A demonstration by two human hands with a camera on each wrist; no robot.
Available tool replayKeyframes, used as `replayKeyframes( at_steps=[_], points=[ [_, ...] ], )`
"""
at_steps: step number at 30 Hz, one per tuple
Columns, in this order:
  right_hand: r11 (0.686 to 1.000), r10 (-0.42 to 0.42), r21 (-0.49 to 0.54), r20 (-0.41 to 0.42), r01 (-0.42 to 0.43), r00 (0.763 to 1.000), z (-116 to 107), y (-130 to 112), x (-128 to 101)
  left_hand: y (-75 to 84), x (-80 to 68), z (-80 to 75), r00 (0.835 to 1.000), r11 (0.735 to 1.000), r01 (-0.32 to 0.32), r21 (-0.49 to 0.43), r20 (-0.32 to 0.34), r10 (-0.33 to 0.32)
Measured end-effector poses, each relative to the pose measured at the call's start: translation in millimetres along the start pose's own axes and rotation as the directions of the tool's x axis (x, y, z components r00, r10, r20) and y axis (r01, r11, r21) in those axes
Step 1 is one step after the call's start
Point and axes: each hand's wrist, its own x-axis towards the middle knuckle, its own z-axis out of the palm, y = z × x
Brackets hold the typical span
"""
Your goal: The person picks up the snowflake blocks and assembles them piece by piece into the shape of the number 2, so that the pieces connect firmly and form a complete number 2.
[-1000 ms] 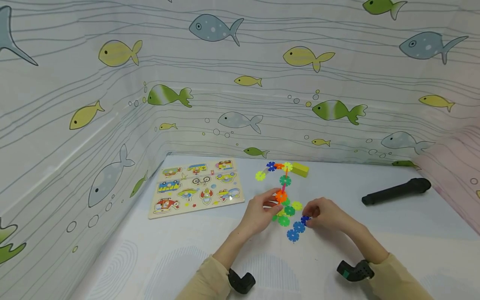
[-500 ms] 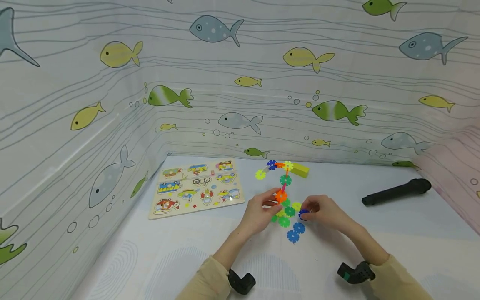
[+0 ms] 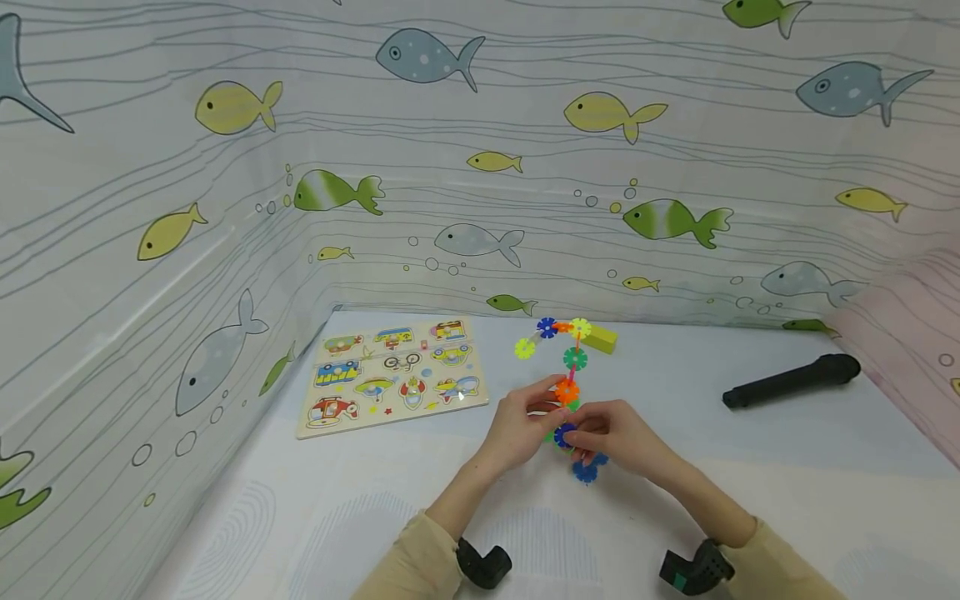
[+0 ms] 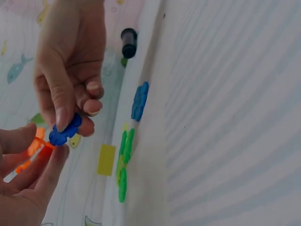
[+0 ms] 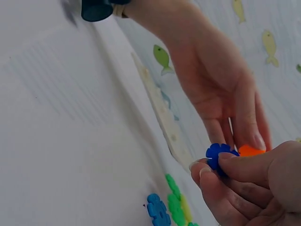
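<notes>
My left hand [image 3: 517,427] pinches an orange flower-shaped interlocking disc [image 3: 567,390]. That disc belongs to a linked chain running up through a green disc [image 3: 575,358] to yellow, orange and dark blue ones. Between thumb and fingers, my right hand [image 3: 618,435] pinches a loose dark blue disc [image 3: 564,437], close to the left fingertips. In the left wrist view the dark blue disc [image 4: 66,131] meets an orange edge; whether they interlock I cannot tell. Lighter blue discs [image 3: 585,472] lie on the table just below the right hand. Green discs [image 4: 123,183] lie nearby, mostly hidden in the head view.
A wooden vehicle puzzle board [image 3: 397,379] lies at the back left. Behind the chain sits a yellow block [image 3: 600,339]. A black microphone-like object [image 3: 791,381] is on the right. Fish-printed sheeting [image 3: 480,242] rises at the table's back and sides.
My right hand lifted the dark blue disc from beside the lighter blue ones and carried it left to my left hand. The chain shifted slightly; the left hand stayed nearly still.
</notes>
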Motion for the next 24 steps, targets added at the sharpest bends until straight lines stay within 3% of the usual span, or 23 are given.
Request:
replayKeyframes(
  at_steps=[13, 24],
  points=[
    [0.999, -0.032, 0.029, -0.011, 0.032, 0.999, 8.5, 1.7, 0.3, -2.6, 0.2, 0.5, 1.0, 1.0, 0.002, -0.026, 0.008, -0.001],
    [0.997, -0.002, 0.074, -0.027, 0.004, 1.0, 11.7, -2.8, -1.6, -0.7, 0.2, -0.6, 1.0, 0.999, -0.005, -0.053, -0.019, 0.004]
  ],
)
